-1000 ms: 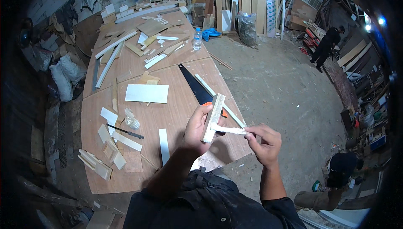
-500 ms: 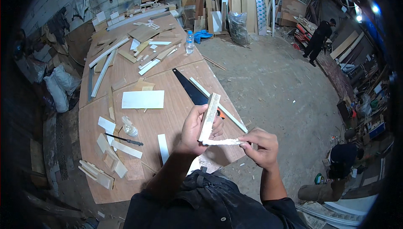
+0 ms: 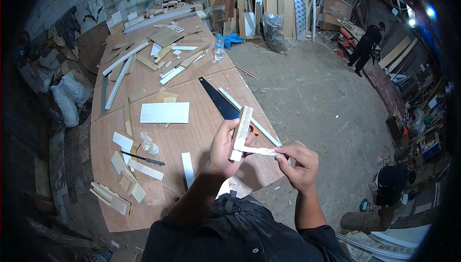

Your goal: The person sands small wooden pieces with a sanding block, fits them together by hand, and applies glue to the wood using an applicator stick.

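Note:
My left hand (image 3: 223,152) is closed round a short wooden block (image 3: 244,126), held upright and a little tilted above the table's right edge. Between the thumb and fingers of my right hand (image 3: 300,167) is a thin white stick (image 3: 260,151) with a rough, lumpy surface, as if coated in paste. Its left end touches the block near the lower end. Just beyond my left hand lies a handsaw (image 3: 217,98) with a dark blade; its orange-marked handle is partly hidden behind the block and fingers. Beside the saw runs a narrow white strip (image 3: 259,126).
The wooden table (image 3: 158,152) bears a white panel (image 3: 164,113), a clear plastic container (image 3: 150,147), a dark slim tool (image 3: 143,159) and several offcuts. A water bottle (image 3: 219,48) stands near its far right edge. Two people work at the right, one standing (image 3: 366,48), one bent low (image 3: 394,183).
The white stick's left end has moved up the block from its bottom corner. My right hand has hardly shifted, and the block stays in my left hand.

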Motion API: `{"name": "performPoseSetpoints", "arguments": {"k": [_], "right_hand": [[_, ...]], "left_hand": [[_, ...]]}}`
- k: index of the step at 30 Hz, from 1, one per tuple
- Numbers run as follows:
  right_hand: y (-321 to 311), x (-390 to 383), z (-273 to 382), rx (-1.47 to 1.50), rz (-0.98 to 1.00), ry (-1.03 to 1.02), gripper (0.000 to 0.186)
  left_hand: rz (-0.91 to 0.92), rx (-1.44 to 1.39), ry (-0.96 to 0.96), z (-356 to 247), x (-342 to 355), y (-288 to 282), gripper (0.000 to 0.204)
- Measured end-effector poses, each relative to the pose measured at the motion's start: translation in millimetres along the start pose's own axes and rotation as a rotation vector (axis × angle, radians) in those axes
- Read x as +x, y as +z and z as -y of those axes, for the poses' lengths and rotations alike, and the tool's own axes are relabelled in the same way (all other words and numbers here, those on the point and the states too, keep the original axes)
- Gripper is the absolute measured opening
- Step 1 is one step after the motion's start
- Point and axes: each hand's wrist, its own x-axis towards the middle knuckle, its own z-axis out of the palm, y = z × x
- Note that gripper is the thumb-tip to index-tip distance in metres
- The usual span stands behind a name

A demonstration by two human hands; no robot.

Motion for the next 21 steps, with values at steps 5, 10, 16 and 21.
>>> {"name": "performPoseSetpoints", "arguments": {"k": [5,10,16,21], "right_hand": [[-2.6,-2.0,-0.3,0.078,0.099,-0.03,0.02],[-3.5,-4.1,-4.6,0.011,-0.07,0.105,0.019],[2.2,-1.4,3.1,-0.039,0.063,0.006,0.021],[-2.6,-8.0,-4.9,-0.013,-0.087,0.107,0.021]], "left_hand": [[-0.004,-0.024,-0.031,-0.8,-3.5,-0.4,0.039],[-0.332,-0.004,-0.062,-2.7,-7.6,23.6,0.043],[0.086,-0.058,-0.027,-0.7,-12.1,-8.1,0.038],[-0.037,-0.063,-0.05,3.9,-16.0,-0.5,0.029]]}}
